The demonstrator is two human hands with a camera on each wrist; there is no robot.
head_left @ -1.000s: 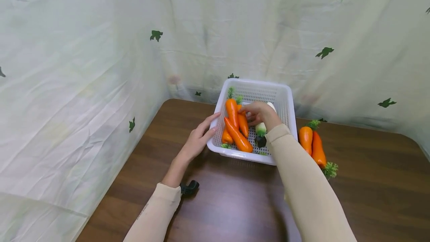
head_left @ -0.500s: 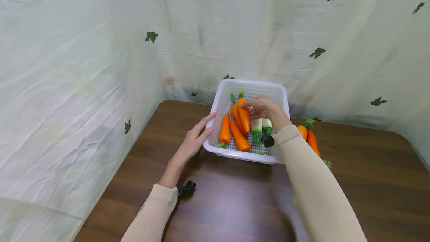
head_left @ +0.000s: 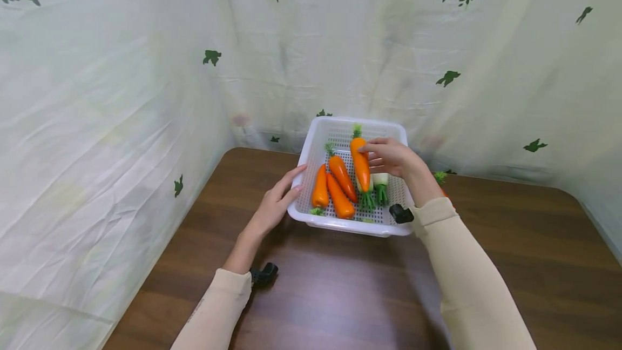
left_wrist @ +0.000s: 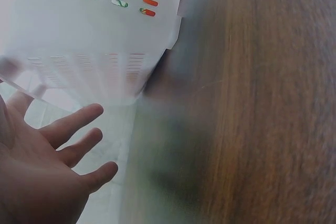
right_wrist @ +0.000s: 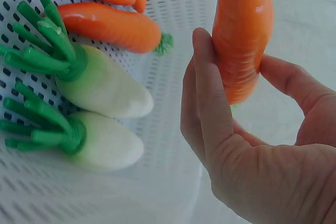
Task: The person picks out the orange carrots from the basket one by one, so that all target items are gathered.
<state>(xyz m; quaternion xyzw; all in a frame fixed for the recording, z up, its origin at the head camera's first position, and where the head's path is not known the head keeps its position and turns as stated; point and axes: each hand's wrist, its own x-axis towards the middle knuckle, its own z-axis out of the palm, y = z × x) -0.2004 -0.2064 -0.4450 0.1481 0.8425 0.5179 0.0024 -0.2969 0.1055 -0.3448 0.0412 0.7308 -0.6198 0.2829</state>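
My right hand (head_left: pixel 391 156) pinches an orange carrot (head_left: pixel 360 165) between thumb and fingers, above the white plastic basket (head_left: pixel 350 226). In the right wrist view the carrot (right_wrist: pixel 242 35) hangs over the basket's edge region, its leafy top mostly hidden. Three other carrots (head_left: pixel 341 199) lie in the left half of the basket. Two white radishes (right_wrist: pixel 105 85) with green stalks lie side by side to their right. At the basket's left rim, my left hand (head_left: pixel 274 201) rests with its fingers extended; in the left wrist view several fingers (left_wrist: pixel 79 121) spread apart beside the wall.
The basket stands on a brown wooden table (head_left: pixel 330 285) near its back edge. Green carrot leaves (head_left: pixel 439 177) show behind my right sleeve, which hides most of what lies there. A pale leaf-patterned curtain (head_left: pixel 350 42) hangs behind and on the left.
My right hand has lifted one carrot from among the others and carried it right, over the radishes. The left hand stays at the rim. The head view has shifted slightly.
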